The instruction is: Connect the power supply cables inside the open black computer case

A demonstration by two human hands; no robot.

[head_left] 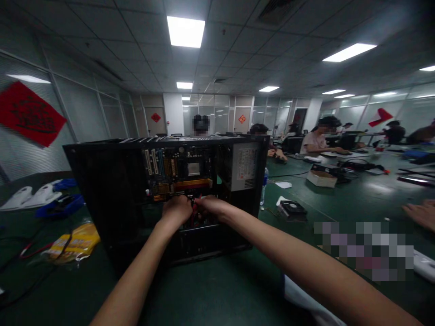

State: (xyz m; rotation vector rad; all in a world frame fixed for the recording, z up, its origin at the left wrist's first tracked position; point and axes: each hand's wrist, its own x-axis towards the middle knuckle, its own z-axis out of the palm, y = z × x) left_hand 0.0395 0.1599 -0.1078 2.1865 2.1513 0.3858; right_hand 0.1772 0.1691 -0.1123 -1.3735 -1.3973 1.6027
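- Head view: open computer case (112, 190) lies on its side on green table (220, 290), motherboard (176, 170) exposed for access.
- Left hand (176, 210) and right hand (212, 206) meet inside, fingers curled round red cables (194, 213); exact pinch unclear.

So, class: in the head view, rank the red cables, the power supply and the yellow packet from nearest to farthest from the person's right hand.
From the right hand:
1. Red cables, at its fingertips inside the case.
2. Power supply, up and to the right.
3. Yellow packet, far left on the table.
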